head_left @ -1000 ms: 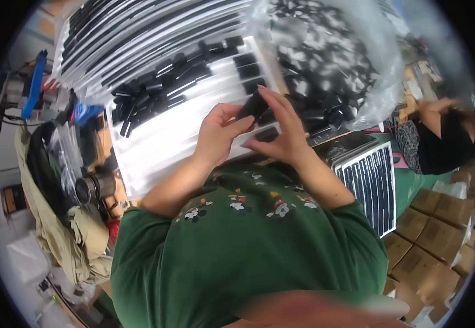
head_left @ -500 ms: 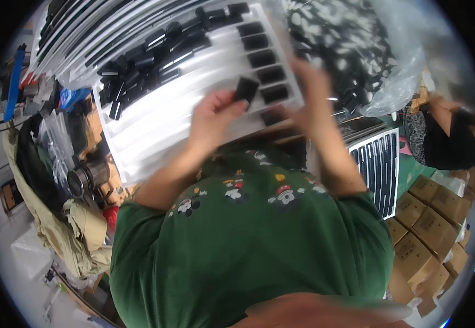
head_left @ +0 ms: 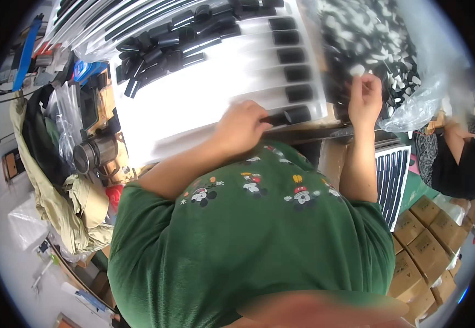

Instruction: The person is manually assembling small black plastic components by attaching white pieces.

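A white ribbed tray lies before me, with a column of short black tubes along its right side and a loose heap of black tubes at its far left. Over the tray's near part, my left hand is closed on a black tube, its end close to the nearest tube in the column. My right hand reaches over a clear plastic bag full of black and white pieces. Its fingers are pinched beside a white piece; what they hold is partly hidden.
More white trays are stacked at the far left. A glass jar stands left of my tray. A filled tray of black tubes leans at the right, above cardboard boxes. Another person's arm shows at the far right.
My left hand has brought its black tube down toward the tray's near right corner. My right hand has moved from the tray's right edge to the bag of pieces. The view has shifted slightly.
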`<state>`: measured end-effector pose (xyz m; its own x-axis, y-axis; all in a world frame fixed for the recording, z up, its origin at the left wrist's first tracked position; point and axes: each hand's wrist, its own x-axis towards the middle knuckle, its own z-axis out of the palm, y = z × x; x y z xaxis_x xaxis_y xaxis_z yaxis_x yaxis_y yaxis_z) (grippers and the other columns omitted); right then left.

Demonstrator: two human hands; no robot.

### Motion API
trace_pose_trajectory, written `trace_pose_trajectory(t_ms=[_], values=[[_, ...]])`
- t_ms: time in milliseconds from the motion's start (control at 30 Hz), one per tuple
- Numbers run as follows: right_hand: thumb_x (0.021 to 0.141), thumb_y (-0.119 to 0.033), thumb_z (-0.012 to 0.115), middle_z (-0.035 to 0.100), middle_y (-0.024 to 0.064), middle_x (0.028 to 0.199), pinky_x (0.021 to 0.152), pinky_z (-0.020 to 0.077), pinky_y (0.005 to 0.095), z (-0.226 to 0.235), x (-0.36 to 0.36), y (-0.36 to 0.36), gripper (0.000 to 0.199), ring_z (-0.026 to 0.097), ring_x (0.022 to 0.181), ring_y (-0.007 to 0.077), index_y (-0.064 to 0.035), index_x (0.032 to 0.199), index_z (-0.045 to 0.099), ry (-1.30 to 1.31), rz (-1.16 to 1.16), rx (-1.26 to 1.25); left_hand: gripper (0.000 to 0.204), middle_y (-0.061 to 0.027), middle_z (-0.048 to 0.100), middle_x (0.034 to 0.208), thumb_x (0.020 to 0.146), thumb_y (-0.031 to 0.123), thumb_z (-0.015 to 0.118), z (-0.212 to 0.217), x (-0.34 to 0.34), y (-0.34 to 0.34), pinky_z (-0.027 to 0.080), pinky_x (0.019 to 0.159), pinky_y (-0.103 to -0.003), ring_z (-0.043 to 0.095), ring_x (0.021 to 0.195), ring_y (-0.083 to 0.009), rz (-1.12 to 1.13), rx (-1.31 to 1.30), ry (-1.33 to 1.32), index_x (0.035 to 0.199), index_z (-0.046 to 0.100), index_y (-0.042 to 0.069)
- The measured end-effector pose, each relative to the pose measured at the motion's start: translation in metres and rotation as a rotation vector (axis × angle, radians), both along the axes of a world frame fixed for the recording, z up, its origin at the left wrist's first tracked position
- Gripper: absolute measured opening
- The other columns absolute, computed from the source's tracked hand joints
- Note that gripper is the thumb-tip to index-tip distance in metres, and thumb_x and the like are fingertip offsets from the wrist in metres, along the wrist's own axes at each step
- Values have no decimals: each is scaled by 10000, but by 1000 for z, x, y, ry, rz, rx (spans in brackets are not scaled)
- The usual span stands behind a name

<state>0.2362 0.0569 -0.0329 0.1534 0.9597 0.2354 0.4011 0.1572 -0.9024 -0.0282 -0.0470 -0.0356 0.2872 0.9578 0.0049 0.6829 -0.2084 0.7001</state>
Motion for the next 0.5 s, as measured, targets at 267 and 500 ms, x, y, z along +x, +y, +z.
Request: trace_pose_trajectory(t_ms=[267,500], values=[[893,-76,567,589,11,852,604,468,186,-6,-1,-4,94,557,688,69,-24,972,567,173,79,5,195,-121,596,900,775,144,663,1,-21,-4,479,671,-349,601,786,-278,12,-202,39,936,636,39],[906,-134,565,622,33,947,622,446,176,-13,-4,-4,211,542,684,61,-3,1069,594,403,61,-70,276,-128,560,938,781,154,668,-10,6,4,488,675,-343,594,743,-255,75,-56,-143,1021,586,45]])
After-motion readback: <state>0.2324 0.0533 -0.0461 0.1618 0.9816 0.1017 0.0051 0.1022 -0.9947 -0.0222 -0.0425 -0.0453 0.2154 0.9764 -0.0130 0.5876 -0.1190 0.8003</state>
